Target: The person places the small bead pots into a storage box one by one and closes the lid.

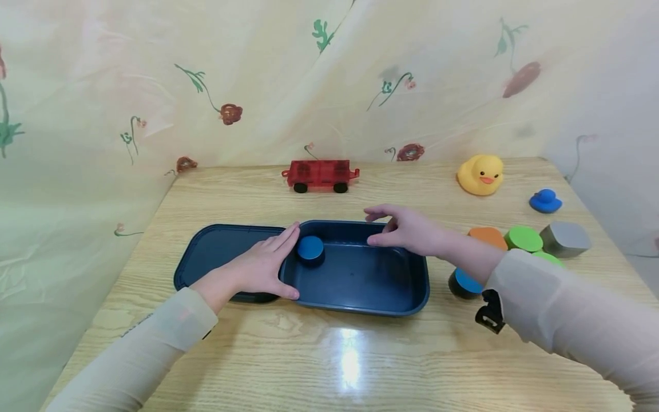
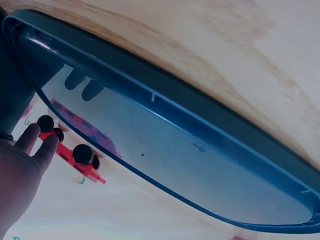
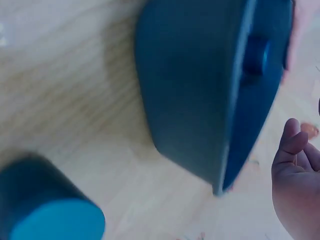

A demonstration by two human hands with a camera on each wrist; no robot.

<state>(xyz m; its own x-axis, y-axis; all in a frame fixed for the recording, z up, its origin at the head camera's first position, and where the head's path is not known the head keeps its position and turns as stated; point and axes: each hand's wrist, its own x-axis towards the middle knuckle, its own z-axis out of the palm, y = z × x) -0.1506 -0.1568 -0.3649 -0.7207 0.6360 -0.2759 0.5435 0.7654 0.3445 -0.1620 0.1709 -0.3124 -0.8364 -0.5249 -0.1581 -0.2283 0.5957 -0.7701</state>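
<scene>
One dark blue tray (image 1: 360, 286) is set on the wooden counter (image 1: 329, 355), and one matching lid (image 1: 216, 249) is laid flat just beside it on the left. Inside the tray a single blue-topped cylinder (image 1: 310, 249) is seen, standing near the left wall. The left hand (image 1: 262, 268) is rested over the tray's left rim with its fingers straight, the fingertips just beside the cylinder; nothing is gripped. The right hand (image 1: 407, 229) is held above the tray's far right part, fingers loosely extended and nothing held.

To the right of the tray, a second blue-topped cylinder (image 1: 463, 283) is stood on the counter, partly hidden by the right forearm. Farther right, one orange block (image 1: 486, 234), two green-topped blocks (image 1: 523, 238) and one grey block (image 1: 565, 239) are grouped close together. Two ducks are counted: one yellow duck (image 1: 481, 174) and one smaller blue duck (image 1: 545, 201). One red toy wagon (image 1: 320, 174) is parked at the counter's far edge.
</scene>
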